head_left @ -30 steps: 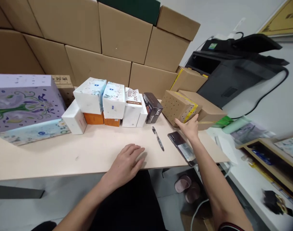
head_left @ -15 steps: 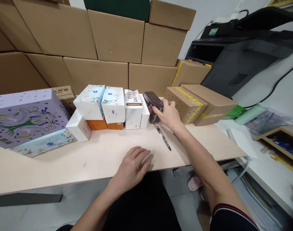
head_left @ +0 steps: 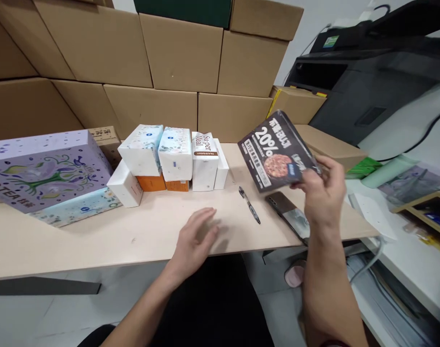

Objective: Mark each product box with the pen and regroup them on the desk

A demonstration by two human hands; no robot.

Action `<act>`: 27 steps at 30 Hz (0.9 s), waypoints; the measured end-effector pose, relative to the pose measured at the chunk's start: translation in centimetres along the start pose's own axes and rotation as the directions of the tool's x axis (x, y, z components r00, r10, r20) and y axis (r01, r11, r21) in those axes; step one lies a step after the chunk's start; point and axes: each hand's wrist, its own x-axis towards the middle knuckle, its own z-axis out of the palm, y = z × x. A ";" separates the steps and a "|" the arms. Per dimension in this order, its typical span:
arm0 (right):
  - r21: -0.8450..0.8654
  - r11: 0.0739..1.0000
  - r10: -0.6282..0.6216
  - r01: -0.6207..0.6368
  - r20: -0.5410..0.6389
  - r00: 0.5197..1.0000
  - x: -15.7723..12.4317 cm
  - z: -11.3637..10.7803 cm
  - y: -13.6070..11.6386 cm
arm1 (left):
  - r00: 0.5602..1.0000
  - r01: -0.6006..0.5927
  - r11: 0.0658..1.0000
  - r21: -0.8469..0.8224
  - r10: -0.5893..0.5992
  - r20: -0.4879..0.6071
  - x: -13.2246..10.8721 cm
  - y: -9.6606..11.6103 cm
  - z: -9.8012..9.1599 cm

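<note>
A dark brown food box (head_left: 274, 149) with "20%" and a round cookie picture on its face is gripped at its lower right corner by my right hand (head_left: 323, 188). The box is tilted and raised above the table. Under it on the tabletop lies a phone (head_left: 290, 217), with a pen (head_left: 249, 205) to its left. My left hand (head_left: 194, 236) hovers or rests at the front of the table, slightly blurred, fingers apart and holding nothing. Behind it stand a white Super Meal box (head_left: 204, 166) and a narrow white box (head_left: 221, 166).
Two tissue packs (head_left: 174, 154) sit on orange boxes (head_left: 151, 183) at centre left. A purple tea box (head_left: 43, 168) leans over a floral pack (head_left: 79, 209). Cardboard boxes (head_left: 180, 53) are stacked behind. A dark printer (head_left: 368, 91) stands at the right. The table's front edge (head_left: 133, 264) is close.
My right hand has lifted the dark box from beside the narrow white box and moved it right and nearer, turning its printed face toward me. The phone now shows. My left hand has shifted slightly.
</note>
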 end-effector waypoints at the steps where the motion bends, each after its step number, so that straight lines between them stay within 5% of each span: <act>1: 0.119 0.987 0.104 -0.107 0.030 0.994 -1.0 -0.8 -0.1 | 0.993 0.034 0.997 -0.066 -0.041 -0.109 -0.1 -0.3 -0.1; 4: 0.311 0.861 0.314 -0.402 0.297 0.902 -3.8 -1.0 -0.1 | 0.913 0.097 0.944 -0.315 -0.210 -0.349 -0.1 -0.8 -0.7; 7: 0.232 0.797 0.341 -0.557 0.588 0.733 -5.9 1.5 0.4 | 0.898 0.110 0.867 -0.485 -0.296 -0.326 0.1 -0.9 -1.6; 9: 0.164 0.810 0.332 -0.563 0.664 0.671 -6.8 3.4 1.0 | 0.916 0.160 0.858 -0.488 -0.313 -0.251 0.3 -0.8 -2.2; 15: 0.179 0.851 0.295 -0.494 0.617 0.730 -7.9 5.1 2.5 | 0.937 0.241 0.932 -0.270 -0.296 -0.186 0.3 -0.2 -2.5; 22: 0.179 0.899 0.243 -0.401 0.557 0.794 -8.7 3.8 3.5 | 0.950 0.218 0.953 -0.212 -0.257 -0.180 0.2 -0.3 -2.3; 27: 0.147 0.947 0.178 -0.284 0.496 0.850 -9.0 3.5 3.6 | 0.966 0.221 0.939 -0.264 -0.248 -0.074 -0.2 -1.1 -3.1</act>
